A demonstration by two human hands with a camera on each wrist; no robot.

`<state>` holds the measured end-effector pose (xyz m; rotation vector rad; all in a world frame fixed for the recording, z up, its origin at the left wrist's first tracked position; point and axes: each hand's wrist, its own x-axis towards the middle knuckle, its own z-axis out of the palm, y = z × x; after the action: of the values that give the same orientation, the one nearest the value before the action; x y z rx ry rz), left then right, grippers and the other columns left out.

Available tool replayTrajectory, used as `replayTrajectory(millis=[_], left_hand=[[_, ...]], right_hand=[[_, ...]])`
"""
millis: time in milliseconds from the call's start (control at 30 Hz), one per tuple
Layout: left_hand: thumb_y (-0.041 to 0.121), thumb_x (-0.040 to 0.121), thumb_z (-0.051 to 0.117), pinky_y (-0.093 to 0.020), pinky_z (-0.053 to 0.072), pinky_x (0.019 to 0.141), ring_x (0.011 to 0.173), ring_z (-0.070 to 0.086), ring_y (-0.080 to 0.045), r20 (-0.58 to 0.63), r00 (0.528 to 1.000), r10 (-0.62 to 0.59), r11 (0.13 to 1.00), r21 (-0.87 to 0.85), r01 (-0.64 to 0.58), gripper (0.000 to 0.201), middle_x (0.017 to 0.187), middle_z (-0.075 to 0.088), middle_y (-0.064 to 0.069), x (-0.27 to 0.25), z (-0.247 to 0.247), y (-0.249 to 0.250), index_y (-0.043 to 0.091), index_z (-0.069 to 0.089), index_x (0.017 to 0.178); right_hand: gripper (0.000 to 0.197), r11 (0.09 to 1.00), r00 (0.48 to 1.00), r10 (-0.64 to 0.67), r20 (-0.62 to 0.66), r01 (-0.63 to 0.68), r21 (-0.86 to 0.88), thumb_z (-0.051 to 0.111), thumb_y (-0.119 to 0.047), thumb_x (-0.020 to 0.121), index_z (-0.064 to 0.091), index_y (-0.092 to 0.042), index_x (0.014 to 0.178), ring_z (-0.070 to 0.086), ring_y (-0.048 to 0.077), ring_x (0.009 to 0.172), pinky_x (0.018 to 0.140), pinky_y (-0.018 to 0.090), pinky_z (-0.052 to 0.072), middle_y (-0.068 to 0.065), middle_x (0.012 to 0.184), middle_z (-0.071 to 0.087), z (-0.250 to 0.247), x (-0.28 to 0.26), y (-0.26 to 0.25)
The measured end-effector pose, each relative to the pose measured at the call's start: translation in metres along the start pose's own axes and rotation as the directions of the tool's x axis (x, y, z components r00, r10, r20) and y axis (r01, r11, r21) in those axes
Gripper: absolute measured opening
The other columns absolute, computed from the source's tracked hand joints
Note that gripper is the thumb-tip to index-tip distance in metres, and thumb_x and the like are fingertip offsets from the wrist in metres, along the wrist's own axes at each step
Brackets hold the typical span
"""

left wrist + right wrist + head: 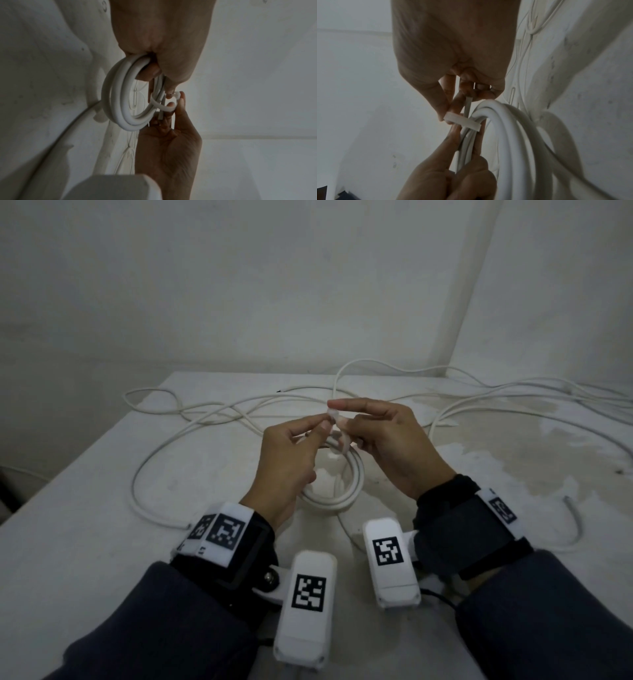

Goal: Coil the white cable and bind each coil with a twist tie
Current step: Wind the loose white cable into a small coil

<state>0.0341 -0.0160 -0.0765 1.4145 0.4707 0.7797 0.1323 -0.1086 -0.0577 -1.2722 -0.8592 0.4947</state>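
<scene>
A small coil of white cable [346, 491] hangs in the air above the white table [85, 508], held between both hands. My left hand [322, 429] grips the top of the coil [116, 97], its fingers curled through the loops. A white tie [337, 422] is looped around the coil's strands there. My right hand [337, 414] pinches the tie [462, 122] between thumb and forefinger, and the tie's tail [468, 105] runs up into its other fingers. The tie's band [163, 106] still stands loose around the strands. One strand of cable trails from the coil [513, 135] down to the table.
Loose white cable [212, 409] sprawls in long loops over the far half of the table and off to the right [548, 392]. A cut cable end [567, 501] lies at the right. White walls stand close behind. The table's left edge [68, 453] runs diagonally.
</scene>
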Motion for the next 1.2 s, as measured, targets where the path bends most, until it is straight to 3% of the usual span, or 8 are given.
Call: replayTrajectory(millis=[167, 267, 400, 500, 800, 933, 1033, 1200], left_hand=[[0.018, 0.094, 0.059, -0.016, 0.028, 0.039, 0.043, 0.031, -0.007, 0.026, 1.0, -0.009, 1.0, 0.01, 0.009, 0.022, 0.076, 0.066, -0.007, 0.001, -0.001, -0.002, 0.016, 0.071, 0.111], [0.018, 0.093, 0.06, -0.015, 0.028, 0.039, 0.043, 0.03, -0.007, 0.034, 0.999, -0.022, 1.0, 0.008, 0.022, 0.022, 0.077, 0.066, -0.008, 0.002, -0.001, -0.002, 0.016, 0.07, 0.112], [0.013, 0.091, 0.061, -0.015, 0.025, 0.039, 0.042, 0.027, -0.008, 0.037, 0.998, -0.045, 0.999, -0.015, 0.046, 0.02, 0.068, 0.06, -0.004, 0.002, 0.0, -0.002, 0.014, 0.072, 0.109], [0.01, 0.091, 0.06, -0.015, 0.023, 0.038, 0.039, 0.026, -0.007, 0.036, 0.997, -0.072, 0.996, -0.048, 0.073, 0.02, 0.066, 0.058, -0.004, 0.001, 0.001, -0.002, 0.011, 0.072, 0.107], [0.005, 0.09, 0.056, -0.015, 0.021, 0.037, 0.041, 0.025, -0.009, 0.054, 0.991, -0.126, 0.989, -0.074, 0.129, 0.02, 0.074, 0.06, -0.01, 0.001, -0.001, 0.001, 0.009, 0.074, 0.097], [0.004, 0.09, 0.055, -0.014, 0.02, 0.037, 0.039, 0.025, -0.008, 0.068, 0.989, -0.131, 0.99, -0.047, 0.134, 0.02, 0.075, 0.058, -0.012, 0.001, 0.001, 0.001, 0.011, 0.074, 0.096], [0.006, 0.091, 0.055, -0.013, 0.021, 0.036, 0.037, 0.025, -0.006, 0.078, 0.988, -0.136, 0.991, -0.004, 0.137, 0.019, 0.072, 0.056, -0.008, 0.002, 0.001, 0.0, 0.008, 0.073, 0.099], [0.009, 0.091, 0.056, -0.014, 0.022, 0.037, 0.037, 0.026, -0.007, 0.119, 0.979, -0.164, 0.986, 0.051, 0.159, 0.019, 0.069, 0.057, -0.004, 0.001, 0.002, 0.0, 0.006, 0.072, 0.101]], right_hand=[[0.018, 0.999, 0.999, -0.043, 0.014, 0.044, -0.013, 0.061, 0.008, 0.084, 0.069, -0.001, 0.098, 0.056, 0.002, 0.05, 0.062, 0.011, 0.046, -0.006, 0.047, 0.057, 0.001, -0.001, -0.001], [0.014, 0.998, 0.998, -0.062, -0.004, 0.062, -0.026, 0.066, 0.004, 0.083, 0.071, -0.004, 0.093, 0.058, 0.008, 0.056, 0.07, 0.02, 0.049, -0.003, 0.052, 0.059, 0.001, 0.0, 0.002], [0.012, 0.997, 0.996, -0.077, -0.032, 0.077, -0.023, 0.066, 0.005, 0.083, 0.071, -0.006, 0.084, 0.063, 0.015, 0.063, 0.067, 0.021, 0.051, 0.014, 0.067, 0.063, 0.001, 0.002, 0.005], [0.016, 0.996, 0.996, -0.083, -0.036, 0.082, -0.021, 0.065, 0.006, 0.083, 0.071, -0.009, 0.08, 0.065, 0.014, 0.063, 0.065, 0.021, 0.052, 0.014, 0.068, 0.065, 0.003, 0.002, 0.006], [0.012, 0.988, 0.999, -0.02, -0.037, 0.014, -0.152, 0.065, -0.012, 0.089, 0.072, -0.018, 0.097, 0.066, 0.015, 0.079, 0.072, 0.019, 0.054, 0.022, 0.083, 0.069, 0.006, -0.001, 0.002], [0.01, 0.989, 0.992, 0.114, -0.049, -0.118, -0.088, 0.065, -0.016, 0.088, 0.073, -0.01, 0.089, 0.062, -0.001, 0.066, 0.062, 0.012, 0.044, -0.002, 0.076, 0.07, 0.004, -0.001, 0.0], [0.008, 0.993, 0.988, 0.088, -0.13, -0.097, -0.064, 0.066, -0.01, 0.084, 0.074, -0.009, 0.084, 0.061, -0.006, 0.065, 0.065, 0.012, 0.041, -0.006, 0.074, 0.07, 0.002, -0.002, -0.003], [0.007, 0.99, 0.957, -0.02, -0.289, -0.021, -0.138, 0.068, -0.005, 0.082, 0.073, 0.0, 0.081, 0.065, 0.002, 0.064, 0.055, 0.005, 0.042, 0.007, 0.078, 0.07, 0.003, -0.002, -0.005]])
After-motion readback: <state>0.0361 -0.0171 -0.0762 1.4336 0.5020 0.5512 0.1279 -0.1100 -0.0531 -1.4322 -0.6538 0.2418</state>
